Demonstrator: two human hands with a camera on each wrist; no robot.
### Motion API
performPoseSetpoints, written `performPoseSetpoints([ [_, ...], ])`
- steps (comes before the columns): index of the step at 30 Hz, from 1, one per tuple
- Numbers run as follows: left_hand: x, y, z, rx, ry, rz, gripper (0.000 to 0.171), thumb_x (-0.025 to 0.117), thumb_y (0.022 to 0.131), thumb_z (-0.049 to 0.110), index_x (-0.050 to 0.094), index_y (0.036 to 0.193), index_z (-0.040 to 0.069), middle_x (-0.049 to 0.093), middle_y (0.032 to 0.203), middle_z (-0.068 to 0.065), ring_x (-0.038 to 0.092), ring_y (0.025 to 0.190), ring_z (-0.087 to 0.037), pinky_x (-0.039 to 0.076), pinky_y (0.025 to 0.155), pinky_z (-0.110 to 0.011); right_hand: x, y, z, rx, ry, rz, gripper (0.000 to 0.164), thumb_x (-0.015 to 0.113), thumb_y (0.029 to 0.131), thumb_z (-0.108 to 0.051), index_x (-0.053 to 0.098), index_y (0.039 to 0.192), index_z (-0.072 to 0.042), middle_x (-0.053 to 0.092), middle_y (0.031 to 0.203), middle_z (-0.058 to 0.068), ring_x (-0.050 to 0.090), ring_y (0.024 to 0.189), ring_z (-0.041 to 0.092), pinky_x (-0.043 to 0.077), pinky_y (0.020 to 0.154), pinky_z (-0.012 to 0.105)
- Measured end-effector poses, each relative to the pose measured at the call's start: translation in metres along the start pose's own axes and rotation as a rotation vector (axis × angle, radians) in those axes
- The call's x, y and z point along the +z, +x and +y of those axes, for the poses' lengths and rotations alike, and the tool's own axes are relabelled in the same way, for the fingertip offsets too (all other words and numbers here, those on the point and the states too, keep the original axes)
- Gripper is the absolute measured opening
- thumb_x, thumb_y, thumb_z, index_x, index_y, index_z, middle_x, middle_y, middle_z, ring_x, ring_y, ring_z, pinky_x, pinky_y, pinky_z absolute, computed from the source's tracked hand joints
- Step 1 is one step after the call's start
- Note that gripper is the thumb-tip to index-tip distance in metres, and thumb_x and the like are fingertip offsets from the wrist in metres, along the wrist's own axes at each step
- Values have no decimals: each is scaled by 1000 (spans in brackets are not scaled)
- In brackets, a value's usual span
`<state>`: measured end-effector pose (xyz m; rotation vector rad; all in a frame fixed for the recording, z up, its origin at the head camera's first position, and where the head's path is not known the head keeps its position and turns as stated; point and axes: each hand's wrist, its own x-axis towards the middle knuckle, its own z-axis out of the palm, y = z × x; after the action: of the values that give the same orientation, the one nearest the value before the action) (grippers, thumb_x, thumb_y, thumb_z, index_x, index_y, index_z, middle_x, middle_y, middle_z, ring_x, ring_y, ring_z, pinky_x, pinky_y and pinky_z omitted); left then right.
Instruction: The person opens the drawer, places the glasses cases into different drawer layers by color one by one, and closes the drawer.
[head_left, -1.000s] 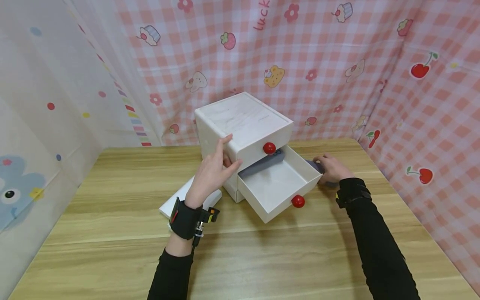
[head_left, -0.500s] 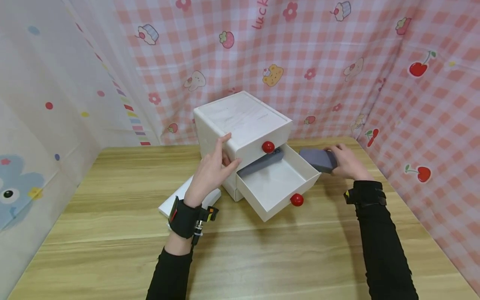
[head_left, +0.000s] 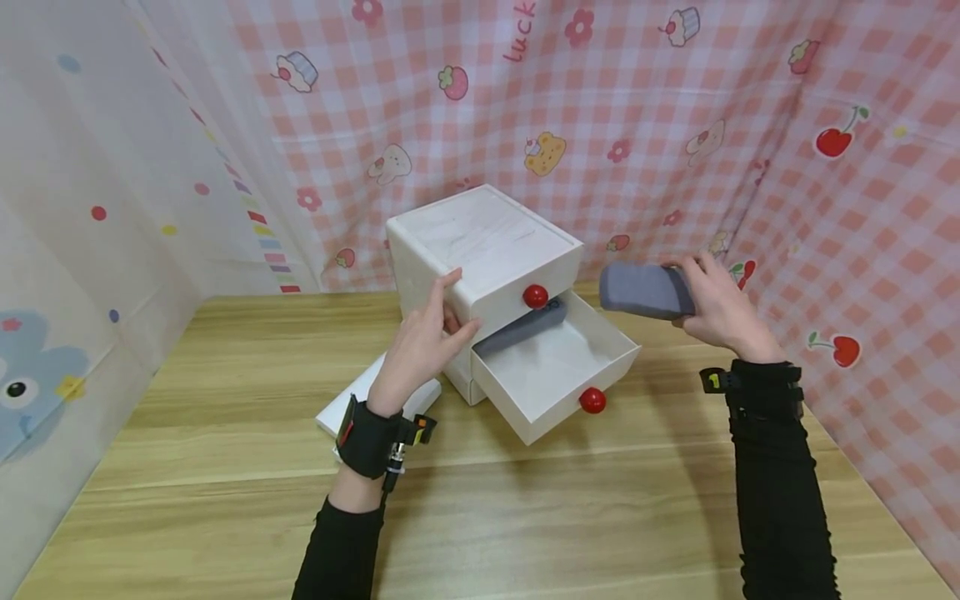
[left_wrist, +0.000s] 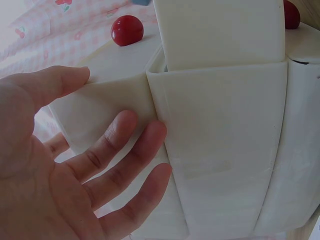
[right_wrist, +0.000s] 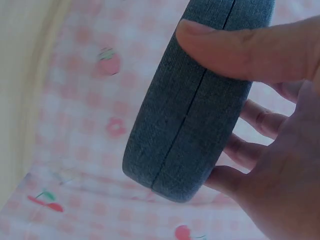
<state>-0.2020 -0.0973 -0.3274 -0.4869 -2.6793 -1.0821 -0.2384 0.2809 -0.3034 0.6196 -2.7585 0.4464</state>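
Observation:
My right hand (head_left: pixel 722 308) holds a grey, fabric-covered glasses case (head_left: pixel 645 290) by one end, raised above the table to the right of the drawer unit. In the right wrist view, the thumb lies across the seam of the glasses case (right_wrist: pixel 185 120), with fingers behind it. My left hand (head_left: pixel 423 346) rests against the near left corner of the small white drawer unit (head_left: pixel 480 237). Its fingers spread over the side and top edge, as the left wrist view shows. A lower drawer (head_left: pixel 555 375) with a red knob (head_left: pixel 592 400) is pulled out.
A dark grey item (head_left: pixel 522 327) lies at the back of the pulled-out drawer, partly hidden by the drawer above. Left of the unit, a flat white box (head_left: pixel 360 387) lies on the wooden table (head_left: pixel 225 483), partly behind my left wrist. Pink checked curtains (head_left: pixel 570 100) stand behind.
My right hand has lifted the glasses case from behind the open drawer, up and to the right, so more of it shows. The left hand and the drawers have stayed put.

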Motion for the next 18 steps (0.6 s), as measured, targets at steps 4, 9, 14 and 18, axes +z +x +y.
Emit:
performPoseSetpoints([
  [4, 0, 0, 0, 0, 4, 0, 68, 62, 92, 30, 27, 148, 14, 63, 79, -8, 53, 61, -15, 38, 57, -25, -8, 1, -16, -73, 23, 31, 73, 77, 65, 9, 46, 131, -2, 44, 121, 24, 44, 108, 40, 39, 90, 56],
  [9, -1, 0, 1, 5, 2, 4, 68, 63, 91, 29, 27, 147, 14, 63, 79, -8, 53, 61, -15, 38, 57, -24, -12, 6, -40, -199, 35, 16, 72, 75, 64, 12, 48, 129, -5, 45, 122, 21, 45, 109, 37, 42, 86, 56],
  [14, -1, -1, 2, 1, 2, 2, 68, 63, 91, 29, 27, 147, 14, 62, 78, -8, 52, 61, -15, 37, 56, -24, -5, 12, -56, -285, 54, -40, 73, 74, 63, 14, 48, 129, -6, 45, 124, 17, 45, 111, 34, 43, 88, 54],
  [18, 0, -1, 2, -3, 1, 2, 67, 63, 91, 29, 28, 147, 15, 62, 78, -7, 52, 60, -15, 37, 56, -25, 0, 16, -64, -315, 73, -81, 74, 74, 63, 14, 48, 129, -7, 44, 128, 15, 44, 113, 33, 43, 90, 54],
])
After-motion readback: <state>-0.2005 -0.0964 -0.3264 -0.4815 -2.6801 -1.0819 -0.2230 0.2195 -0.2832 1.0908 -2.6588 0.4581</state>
